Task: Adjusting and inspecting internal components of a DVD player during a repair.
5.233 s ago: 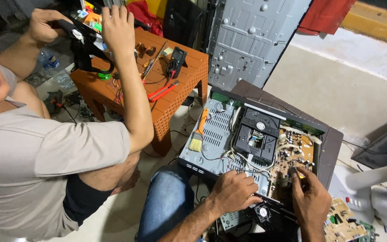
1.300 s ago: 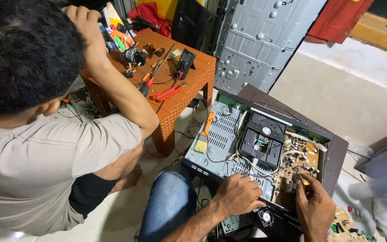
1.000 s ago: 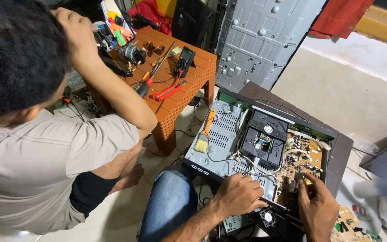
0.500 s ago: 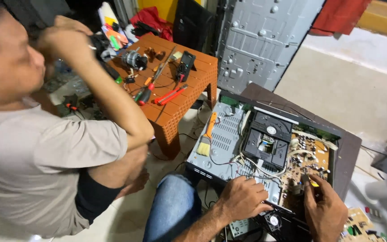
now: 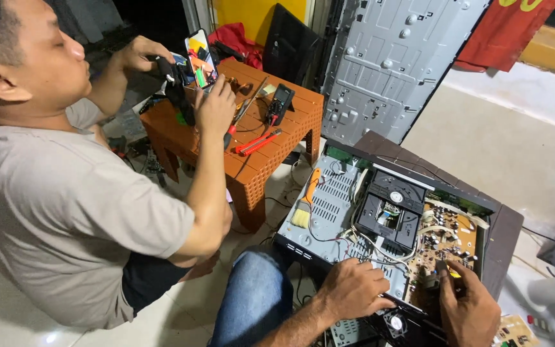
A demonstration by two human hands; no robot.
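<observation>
Here the left hand (image 5: pixel 354 290) rests flat, fingers together, steadying the open grey metal chassis (image 5: pixel 329 212); the right hand (image 5: pixel 469 308), fingers clamped on a slim tool, should probe the brown circuit board (image 5: pixel 448 241) gently.

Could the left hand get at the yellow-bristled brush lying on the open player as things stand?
Probably yes. The left hand rests on the player's near edge, and the brush lies uncovered on the metal cover just beyond, with only loose wires between.

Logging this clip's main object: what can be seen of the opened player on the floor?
The player is a dark, lidless case lying flat and askew. Inside are a grey vented metal plate, a black disc drive in the middle, white wires and a brown circuit board. An orange-handled brush lies on the plate. The left hand rests on its front edge; the right hand touches the board.
</observation>
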